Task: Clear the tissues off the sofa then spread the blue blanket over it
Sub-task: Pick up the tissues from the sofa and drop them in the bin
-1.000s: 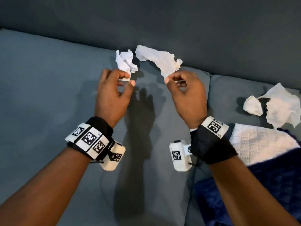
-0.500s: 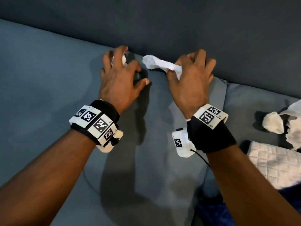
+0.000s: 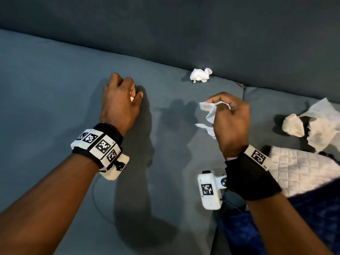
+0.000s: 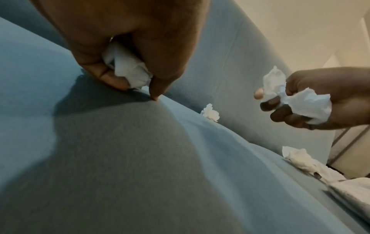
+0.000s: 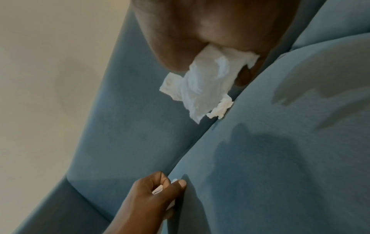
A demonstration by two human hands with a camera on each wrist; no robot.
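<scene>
A crumpled tissue [image 4: 128,71] is enclosed by the curled left hand [image 3: 120,103], another [image 3: 208,115] by the right hand [image 3: 230,122], presumably gathered for removal. Three tissues [image 3: 200,75] remain on the sofa [image 3: 55,85]; the blue blanket [image 3: 303,218] is bunched at its right.

Head view: looks forward and down from above onto the sofa seat [image 3: 55,85], backrest toward 12 o'clock, both forearms entering from 6 o'clock; left wrist view: set low under the left hand [image 4: 128,41], close to the cushion, facing along the fingers toward the backrest, the right hand [image 4: 320,101] at 3 o'clock; right wrist view: likewise low and close beneath the right hand, the left hand at 7 o'clock; all three share the crumpled tissue [image 3: 201,75] at the seat-back crease.
</scene>
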